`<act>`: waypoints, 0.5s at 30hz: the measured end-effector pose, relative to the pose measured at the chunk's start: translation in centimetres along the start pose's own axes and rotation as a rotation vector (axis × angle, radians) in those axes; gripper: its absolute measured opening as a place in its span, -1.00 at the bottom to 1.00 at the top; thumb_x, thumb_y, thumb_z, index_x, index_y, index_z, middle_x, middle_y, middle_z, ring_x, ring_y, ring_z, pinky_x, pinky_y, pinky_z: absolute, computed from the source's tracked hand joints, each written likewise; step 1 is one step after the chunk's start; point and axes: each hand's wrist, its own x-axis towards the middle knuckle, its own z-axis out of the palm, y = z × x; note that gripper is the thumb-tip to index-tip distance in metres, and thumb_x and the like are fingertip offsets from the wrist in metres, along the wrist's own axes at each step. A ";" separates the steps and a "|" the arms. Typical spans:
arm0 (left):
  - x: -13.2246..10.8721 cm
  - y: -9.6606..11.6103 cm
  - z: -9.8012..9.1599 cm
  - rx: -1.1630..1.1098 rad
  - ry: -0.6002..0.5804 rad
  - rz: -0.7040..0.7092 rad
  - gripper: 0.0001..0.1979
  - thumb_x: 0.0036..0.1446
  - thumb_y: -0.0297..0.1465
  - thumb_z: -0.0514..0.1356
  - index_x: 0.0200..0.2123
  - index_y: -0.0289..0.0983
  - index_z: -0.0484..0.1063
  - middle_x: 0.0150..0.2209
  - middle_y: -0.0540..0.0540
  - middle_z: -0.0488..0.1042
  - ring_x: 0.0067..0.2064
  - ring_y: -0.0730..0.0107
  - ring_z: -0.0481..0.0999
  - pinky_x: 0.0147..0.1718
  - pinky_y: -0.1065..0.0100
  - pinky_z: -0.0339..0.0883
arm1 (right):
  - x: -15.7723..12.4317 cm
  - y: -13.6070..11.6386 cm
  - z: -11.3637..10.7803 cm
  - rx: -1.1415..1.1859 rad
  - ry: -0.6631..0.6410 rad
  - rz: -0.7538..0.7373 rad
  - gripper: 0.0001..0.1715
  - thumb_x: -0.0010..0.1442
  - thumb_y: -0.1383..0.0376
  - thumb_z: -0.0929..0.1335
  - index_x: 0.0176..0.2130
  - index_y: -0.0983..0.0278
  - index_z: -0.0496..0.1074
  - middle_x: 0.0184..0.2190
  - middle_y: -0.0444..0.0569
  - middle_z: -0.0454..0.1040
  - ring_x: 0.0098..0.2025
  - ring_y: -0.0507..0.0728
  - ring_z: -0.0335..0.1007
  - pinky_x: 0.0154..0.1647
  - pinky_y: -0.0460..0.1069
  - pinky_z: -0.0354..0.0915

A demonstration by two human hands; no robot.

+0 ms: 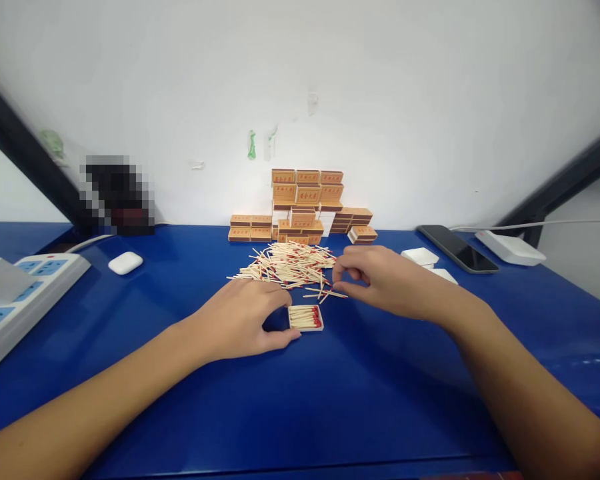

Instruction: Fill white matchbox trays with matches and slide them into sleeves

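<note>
A small white matchbox tray with red-tipped matches in it lies on the blue table. My left hand curls around the tray's left side, thumb and fingers holding it. Behind the tray lies a loose pile of matches. My right hand rests at the pile's right edge with fingertips pinched together over a few matches. What sits inside the pinch is too small to make out.
Stacked orange matchboxes stand against the white wall. White tray parts and a dark phone lie at the right, with a white box. A power strip and white earbud case lie left.
</note>
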 end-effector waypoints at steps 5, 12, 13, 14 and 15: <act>0.1 -0.1 0.0 0.011 0.006 0.000 -0.68 0.30 -0.10 0.27 -0.16 -0.24 0.57 -0.27 -0.04 0.60 -0.28 0.28 0.56 -0.34 0.28 0.25 | 0.0 0.8 0.8 0.001 -0.149 0.078 -0.88 0.29 0.20 0.41 -0.26 0.21 0.49 -0.29 -0.06 0.48 -0.29 0.13 0.30 -0.31 0.01 0.13; 0.1 0.0 -0.2 0.013 0.002 0.002 -0.68 0.30 -0.09 0.26 -0.17 -0.24 0.56 -0.27 -0.04 0.60 -0.28 0.29 0.56 -0.34 0.29 0.24 | 0.0 1.0 0.8 0.032 -0.178 0.114 -0.83 0.31 0.17 0.38 -0.30 0.21 0.44 -0.32 -0.05 0.49 -0.33 0.12 0.28 -0.34 0.02 0.11; 0.1 0.0 -0.2 0.012 0.003 0.000 -0.68 0.30 -0.09 0.27 -0.17 -0.24 0.56 -0.27 -0.04 0.60 -0.28 0.29 0.56 -0.34 0.29 0.25 | 0.0 1.0 0.7 0.038 -0.178 0.120 -0.83 0.30 0.18 0.38 -0.31 0.21 0.44 -0.33 -0.05 0.48 -0.34 0.12 0.28 -0.34 0.02 0.12; 0.1 0.0 -0.2 0.011 0.002 -0.001 -0.68 0.30 -0.09 0.27 -0.17 -0.24 0.57 -0.26 -0.04 0.60 -0.28 0.29 0.56 -0.34 0.29 0.25 | 0.0 0.9 0.5 0.043 -0.172 0.123 -0.83 0.29 0.19 0.38 -0.32 0.21 0.43 -0.34 -0.06 0.48 -0.35 0.12 0.28 -0.35 0.02 0.12; 0.1 0.0 -0.2 0.012 0.002 -0.002 -0.68 0.30 -0.09 0.27 -0.17 -0.23 0.57 -0.26 -0.03 0.60 -0.29 0.29 0.56 -0.34 0.29 0.25 | 0.0 0.9 0.3 0.050 -0.161 0.119 -0.82 0.29 0.19 0.38 -0.34 0.21 0.42 -0.35 -0.06 0.48 -0.36 0.11 0.28 -0.35 0.02 0.12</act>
